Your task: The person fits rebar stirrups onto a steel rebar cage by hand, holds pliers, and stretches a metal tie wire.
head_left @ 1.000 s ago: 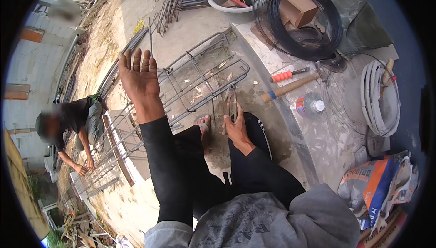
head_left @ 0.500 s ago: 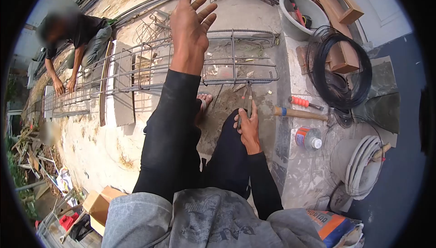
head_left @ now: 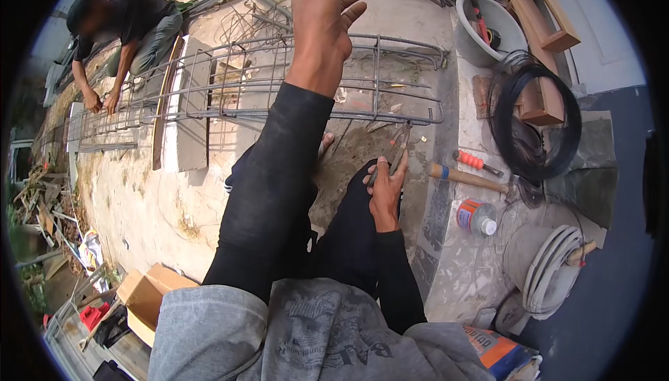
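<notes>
My left hand (head_left: 322, 24) is raised above the rebar cage, its fingers spread and the palm empty. In my right hand (head_left: 387, 193) is a pair of pincers (head_left: 398, 146), held by the handles. Their jaws reach the near bar of the rebar cage (head_left: 376, 78), close to its right end. Whether the jaws grip a tie wire there is too small to tell. The cage stretches away to the left, and my left forearm hides part of it.
At the left, a co-worker (head_left: 125, 32) crouches with both hands on the cage's far end. To my right lie a hammer (head_left: 467, 177), a red-handled tool (head_left: 468, 160), a bottle (head_left: 477, 218) and a black wire coil (head_left: 498, 112). Behind them stands a grey bucket (head_left: 465, 32).
My view has shifted slightly, so the cage and tools sit further right. My left hand remains raised and spread. The pincers' handles look more spread in my right hand.
</notes>
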{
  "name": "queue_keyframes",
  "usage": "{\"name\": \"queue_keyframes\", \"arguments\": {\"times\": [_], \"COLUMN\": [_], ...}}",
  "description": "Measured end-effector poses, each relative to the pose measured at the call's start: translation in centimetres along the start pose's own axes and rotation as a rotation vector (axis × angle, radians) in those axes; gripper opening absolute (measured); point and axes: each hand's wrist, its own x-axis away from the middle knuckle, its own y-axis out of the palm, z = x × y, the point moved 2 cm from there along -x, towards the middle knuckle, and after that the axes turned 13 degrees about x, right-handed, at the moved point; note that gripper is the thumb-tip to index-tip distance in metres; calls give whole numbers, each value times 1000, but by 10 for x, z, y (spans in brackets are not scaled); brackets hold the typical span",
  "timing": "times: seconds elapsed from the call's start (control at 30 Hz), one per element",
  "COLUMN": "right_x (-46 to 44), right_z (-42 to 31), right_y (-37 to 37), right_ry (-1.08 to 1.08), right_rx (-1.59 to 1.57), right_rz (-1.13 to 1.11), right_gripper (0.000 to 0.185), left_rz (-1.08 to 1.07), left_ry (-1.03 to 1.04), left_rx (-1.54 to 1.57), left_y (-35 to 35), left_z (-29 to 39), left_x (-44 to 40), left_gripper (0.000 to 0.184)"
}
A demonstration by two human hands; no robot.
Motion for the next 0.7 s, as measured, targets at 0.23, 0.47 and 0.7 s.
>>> {"name": "queue_keyframes", "arguments": {"times": [0.23,0.47,0.7], "right_x": [-7,-8,10], "right_z": [-8,4,-14], "right_y": [-15,-14,-23], "right_ry": [5,34,-6], "right_rx": [91,83,97], "right_rz": [-170,-224,-244], "right_gripper": [71,75,76], "left_rz": [-9,28,5], "left_ry": [12,26,-30], "left_rx": [-1,44,-12], "left_y": [5,-9,1], "left_z": [4,-8,-14], "left_x": [2,-20,-10], "left_gripper": [65,57,57]}}
